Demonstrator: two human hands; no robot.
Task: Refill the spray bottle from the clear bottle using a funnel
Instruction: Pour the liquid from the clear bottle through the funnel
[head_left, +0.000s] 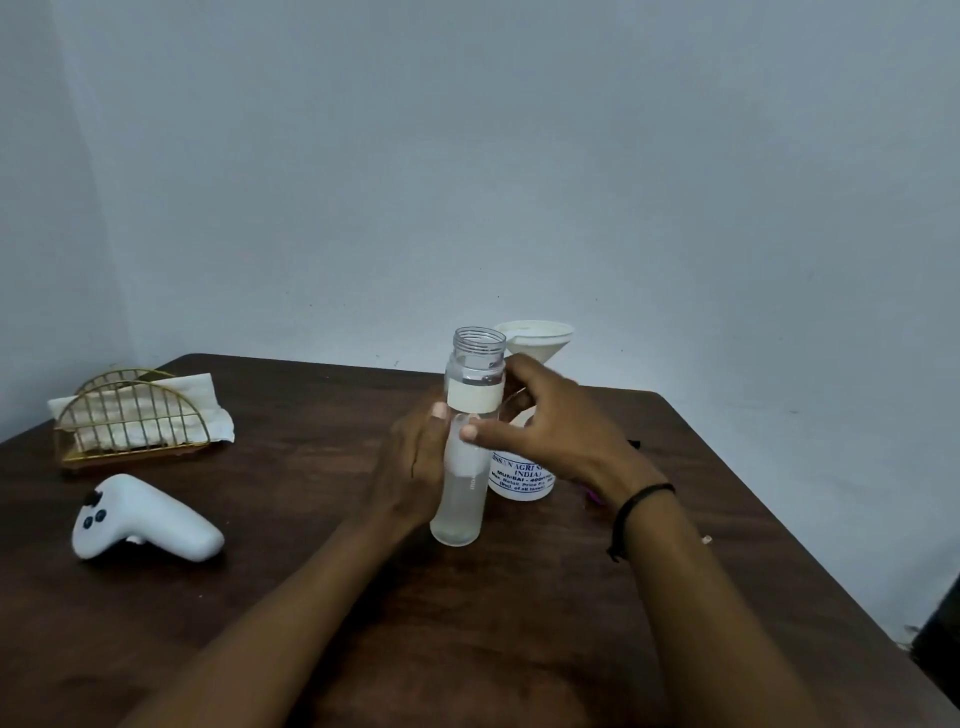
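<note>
Fingers of left hand (415, 462) and right hand (540, 421) curl around upright, uncapped clear glass bottle (465, 467) on dark wooden table (311, 597); white plastic funnel (535, 345) sits just behind.

A plain room in a home, or possibly a small office, is suggested. A bare, pale blue-grey painted wall (519, 156) is seen behind a dark wooden worktop (311, 597) pushed into a corner. A gold wire napkin holder (132, 423) filled with white paper napkins (208, 410) is set at the left edge, as on a dining table. A white handheld game controller (145, 519) is laid just in front of it. No lab, shop or workshop fittings are shown.
</note>
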